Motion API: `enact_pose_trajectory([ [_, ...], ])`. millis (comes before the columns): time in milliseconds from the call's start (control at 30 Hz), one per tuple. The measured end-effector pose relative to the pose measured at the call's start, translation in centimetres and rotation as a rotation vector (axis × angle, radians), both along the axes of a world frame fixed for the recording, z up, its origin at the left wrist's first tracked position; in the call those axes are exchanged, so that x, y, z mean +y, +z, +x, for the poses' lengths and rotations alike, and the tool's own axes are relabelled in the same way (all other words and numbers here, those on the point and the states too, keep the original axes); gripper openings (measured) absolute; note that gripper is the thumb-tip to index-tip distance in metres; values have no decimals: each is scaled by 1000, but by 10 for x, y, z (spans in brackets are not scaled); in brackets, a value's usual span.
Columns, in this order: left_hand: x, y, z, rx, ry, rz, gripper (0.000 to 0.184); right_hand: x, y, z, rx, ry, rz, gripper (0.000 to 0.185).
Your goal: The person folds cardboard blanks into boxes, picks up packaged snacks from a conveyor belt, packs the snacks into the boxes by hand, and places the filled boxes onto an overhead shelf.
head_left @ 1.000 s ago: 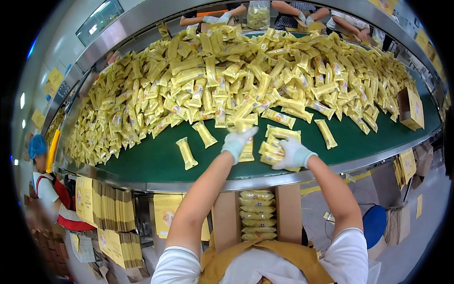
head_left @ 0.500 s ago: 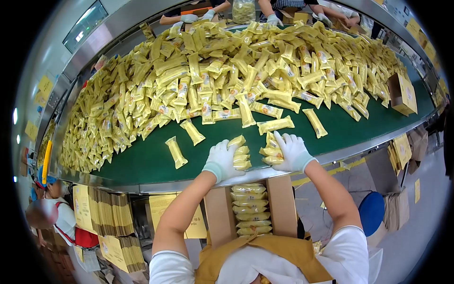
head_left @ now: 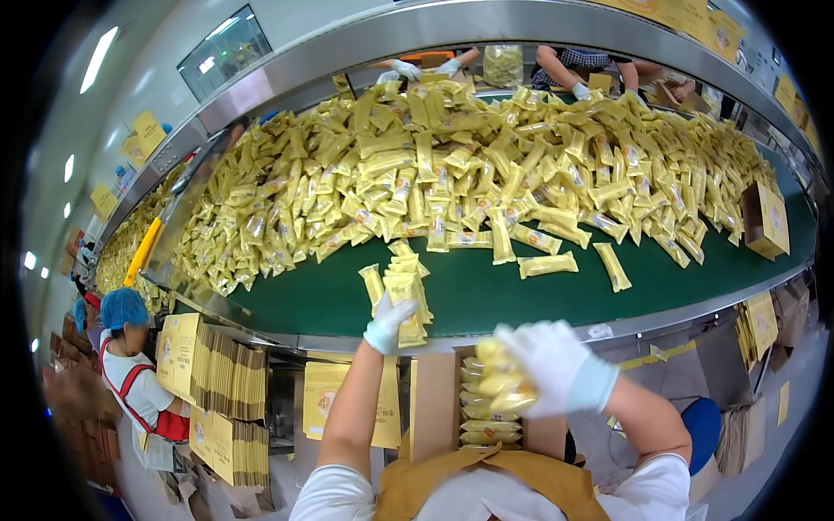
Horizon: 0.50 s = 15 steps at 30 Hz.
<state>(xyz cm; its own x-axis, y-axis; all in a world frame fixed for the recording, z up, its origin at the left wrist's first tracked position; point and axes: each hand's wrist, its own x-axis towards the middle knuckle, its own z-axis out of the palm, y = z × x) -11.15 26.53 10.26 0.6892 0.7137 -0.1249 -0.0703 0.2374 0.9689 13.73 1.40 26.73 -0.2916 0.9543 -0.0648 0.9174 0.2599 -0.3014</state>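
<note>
Seemingly to keep them aligned, the gloved right hand (head_left: 556, 369) grips bunched yellow-wrapped packets (head_left: 504, 382) over the cardboard carton (head_left: 434, 404) below it, while the left hand (head_left: 391, 323) clasps another bunch (head_left: 405, 288) just ahead, at the green belt (head_left: 313, 306).

Right hand (head_left: 553, 366) (blurred) now over carton (head_left: 436, 404), left hand (head_left: 390, 323) farther left

The person's right gloved hand (head_left: 556, 365) is smeared by motion, its fingers indistinct; the yellow packets (head_left: 502, 382) it holds blur together and cannot be counted. They hide part of the open carton (head_left: 436, 399), whose near end disappears behind the brown apron (head_left: 539, 479). Lettering on the heaped packets (head_left: 469, 165) is too small to read. At the far side, a steel rail (head_left: 391, 61) hides the co-workers' upper bodies.
</note>
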Motion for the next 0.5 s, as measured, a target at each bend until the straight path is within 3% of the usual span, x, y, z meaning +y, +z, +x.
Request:
enact_pose_trajectory([
  [33,3,-12,-10,-145,-46,-44,69,-8,-18,-19,-161,92,128,90],
  [100,-41,45,-5,-329,-56,15,73,-7,-24,-53,-412,244,-120,86],
  [133,-65,71,-1,-421,-61,41,75,-11,-41,-65,-391,260,-113,85],
  [200,-85,80,5,-477,-113,-155,64,-15,-88,-83,-353,289,-102,82],
  [300,-94,51,0,-314,-197,-285,54,-12,-107,-93,-235,267,-309,70],
  [333,-104,56,4,-255,-242,-279,51,-14,-117,-94,-179,219,-335,58],
  [400,-138,77,17,-173,-378,280,78,-22,-157,-95,-8,151,-329,57],
  [467,-150,85,32,52,-407,817,100,-37,-235,-99,369,104,-234,57],
  [500,-157,89,40,148,-387,1077,111,-37,-230,-97,505,98,-210,56],
])
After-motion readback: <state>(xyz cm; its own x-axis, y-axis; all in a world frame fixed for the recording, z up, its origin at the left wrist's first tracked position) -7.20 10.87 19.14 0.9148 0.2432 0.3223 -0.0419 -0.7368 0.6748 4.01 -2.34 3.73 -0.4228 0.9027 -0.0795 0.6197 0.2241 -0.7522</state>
